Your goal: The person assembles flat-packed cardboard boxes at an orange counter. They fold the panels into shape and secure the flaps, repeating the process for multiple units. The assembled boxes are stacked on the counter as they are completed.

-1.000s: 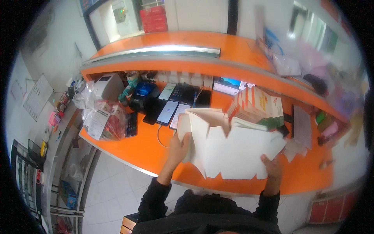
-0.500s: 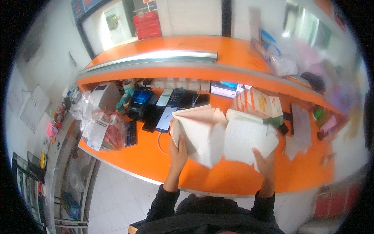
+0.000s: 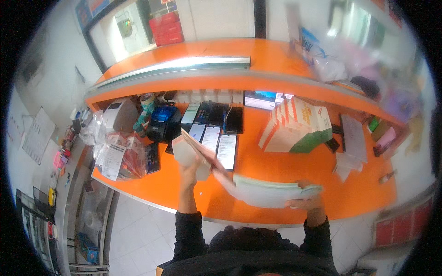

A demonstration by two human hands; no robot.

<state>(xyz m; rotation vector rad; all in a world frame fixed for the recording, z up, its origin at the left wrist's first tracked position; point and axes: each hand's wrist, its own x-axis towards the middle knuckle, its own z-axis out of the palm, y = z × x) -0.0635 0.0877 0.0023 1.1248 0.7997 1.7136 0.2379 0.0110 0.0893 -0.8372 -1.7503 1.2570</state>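
A crinkled clear bag (image 3: 133, 156) is bulging; the left hand (image 3: 188, 174) is gripping matte folded paperboard (image 3: 264, 192), which is sagging above the smooth orange counter (image 3: 352, 195); striped cartons (image 3: 299, 124) are standing beyond; the right hand (image 3: 306, 203) is clasping the paperboard's layered end.

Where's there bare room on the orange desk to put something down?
Bare orange desk shows between the phones and the printed cartons. Another patch lies to the right of the right hand and the pale card it holds, in front of the loose papers. It's crowded at the left: plastic bag, black machine, phones.
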